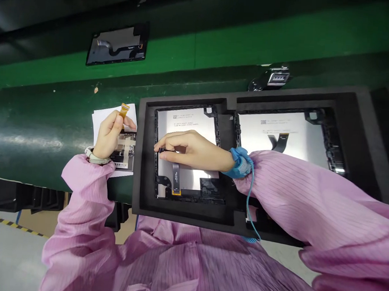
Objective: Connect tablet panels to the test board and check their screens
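My left hand [108,132] pinches an orange flex cable [124,110] upright between thumb and fingers, above a dark label card with a circuit part [125,152] lying on white paper [99,114]. My right hand [194,150], with a blue wrist strap [241,163], is over the left screen panel [192,180]. Its thumb and fingers close on the black end of a dark ribbon cable [176,178], whose orange end rests near the panel's lower edge. The panel sits in a black foam tray [144,169].
In the tray's right slot lies a second panel [298,146] with a dark flex cable. A third panel [118,46] is on the green surface at the back left. Behind the tray stands a small black and silver counter [276,77]. Black bins [6,195] show lower left.
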A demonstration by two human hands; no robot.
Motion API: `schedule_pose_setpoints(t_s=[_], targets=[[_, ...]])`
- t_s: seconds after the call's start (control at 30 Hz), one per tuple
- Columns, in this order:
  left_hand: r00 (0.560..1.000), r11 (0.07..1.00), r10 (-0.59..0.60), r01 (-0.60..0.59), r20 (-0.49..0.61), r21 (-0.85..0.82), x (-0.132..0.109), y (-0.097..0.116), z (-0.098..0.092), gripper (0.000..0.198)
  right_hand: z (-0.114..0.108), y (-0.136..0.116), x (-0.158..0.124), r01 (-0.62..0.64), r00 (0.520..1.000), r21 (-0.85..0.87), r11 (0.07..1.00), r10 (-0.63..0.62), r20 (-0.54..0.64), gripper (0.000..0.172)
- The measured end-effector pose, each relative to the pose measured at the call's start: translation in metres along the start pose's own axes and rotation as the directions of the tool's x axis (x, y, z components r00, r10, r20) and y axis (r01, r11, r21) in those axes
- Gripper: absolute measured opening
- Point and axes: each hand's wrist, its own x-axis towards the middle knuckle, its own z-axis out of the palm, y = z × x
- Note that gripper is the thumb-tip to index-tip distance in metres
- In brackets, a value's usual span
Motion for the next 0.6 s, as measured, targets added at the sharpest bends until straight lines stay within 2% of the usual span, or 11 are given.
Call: schedule_pose_setpoints(t_s=[0.1,0.23,0.43,0.6], targets=[[0.989,0.98,0.08,-0.101,0.124,0.172,0.006,0.005,-0.003,0.045,0.006,0.006,0.006,0.119,0.993,-0.059,0.991,-0.119,0.002,0.053],[0.968,0.97,0.036,-0.094,0.25,0.226,0.006,0.007,-0.003,0.03,0.012,0.012,0.01,0.176,0.984,-0.111,0.978,-0.177,-0.001,0.061],[0.954,0.943,0.08,-0.166,0.288,0.289,-0.005,0.01,0.001,0.03,0.011,0.008,0.008,0.164,0.984,-0.1,0.981,-0.156,0.091,0.053],[0.946,0.91,0.067,-0.188,0.316,0.37,-0.01,0.012,0.003,0.027,0.008,0.009,0.006,0.108,0.986,-0.078,0.991,-0.096,0.139,0.039]])
